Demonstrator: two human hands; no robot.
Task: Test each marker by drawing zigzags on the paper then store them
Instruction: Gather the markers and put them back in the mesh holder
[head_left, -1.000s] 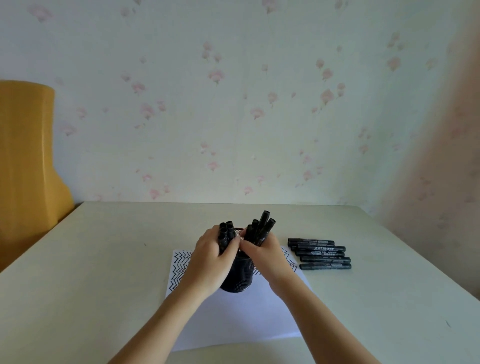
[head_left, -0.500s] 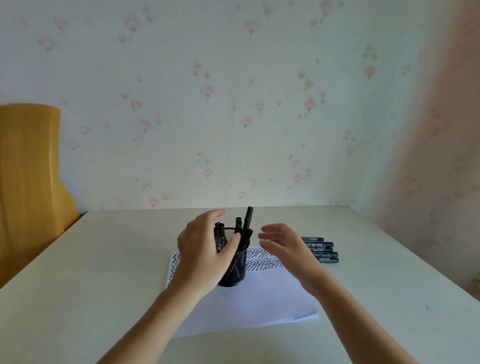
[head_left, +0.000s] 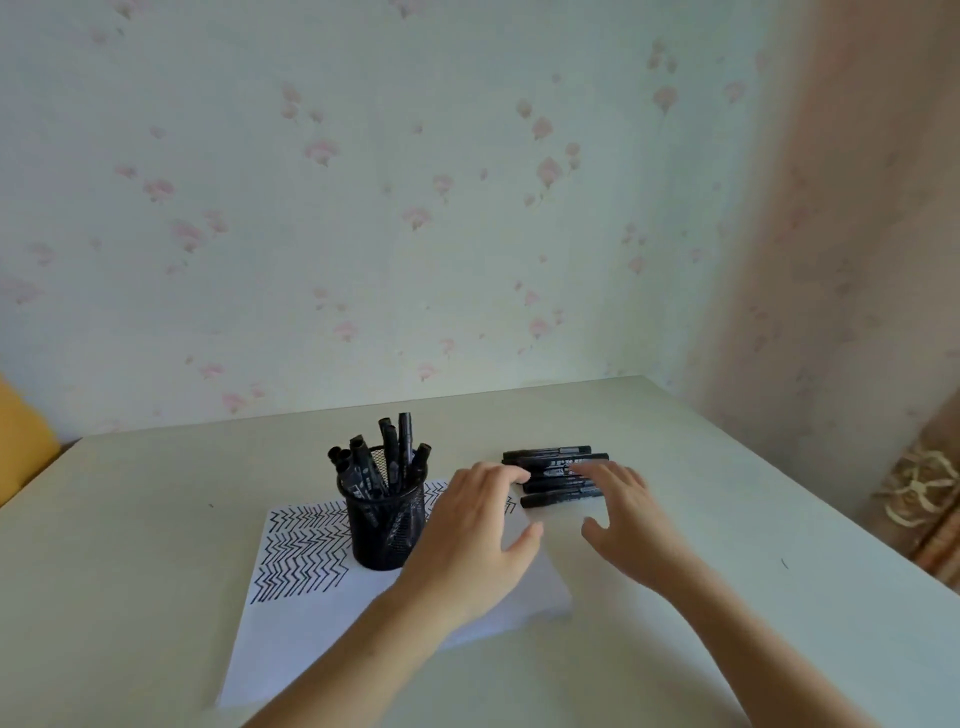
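On the pale counter (head_left: 156, 545), a sheet of white paper (head_left: 311, 639) is lying flat, its far portion carrying rows of black zigzags (head_left: 301, 551). A black mesh pen holder (head_left: 385, 525) is standing upright on the paper, just beyond the zigzags' right edge, and is holding a cluster of black markers (head_left: 382, 462) that are leaning at various angles. To the right of the sheet, a row of loose black markers (head_left: 556, 467) is lying side by side on the counter. The left hand (head_left: 478, 525) is reaching over the paper's right edge with fingers extended and thumb spread, its fingertips (head_left: 511, 475) arriving at the left ends of the loose markers. The right hand (head_left: 623, 512) is hovering over the right part of the row, fingers straight and splayed wide, covering some of the barrels. Neither hand is gripping anything. Floral wallpaper (head_left: 415, 208) is filling the background behind the counter.
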